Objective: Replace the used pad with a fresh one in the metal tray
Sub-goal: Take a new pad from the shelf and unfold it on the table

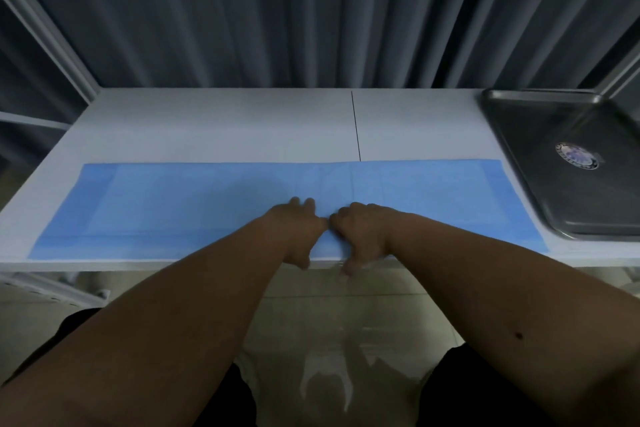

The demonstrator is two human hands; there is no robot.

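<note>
A long blue pad point(173, 208) lies flat across the front of the white table point(242, 125), its near edge along the table's front edge. My left hand point(298, 229) and my right hand point(360, 232) sit side by side at the middle of that near edge. Their fingers are curled on top of the pad and their thumbs hang below the table's edge, so each hand pinches the pad. The metal tray point(519, 149) stands at the right end of the table, apart from the pad's right end. It holds no pad, and a round sticker point(576, 155) shows on its floor.
Dark pleated curtains hang behind the table. A thin seam point(356, 125) runs across the tabletop behind the pad. White frame bars point(45, 31) slant at the far left. Tiled floor and my lap lie below the table's front edge.
</note>
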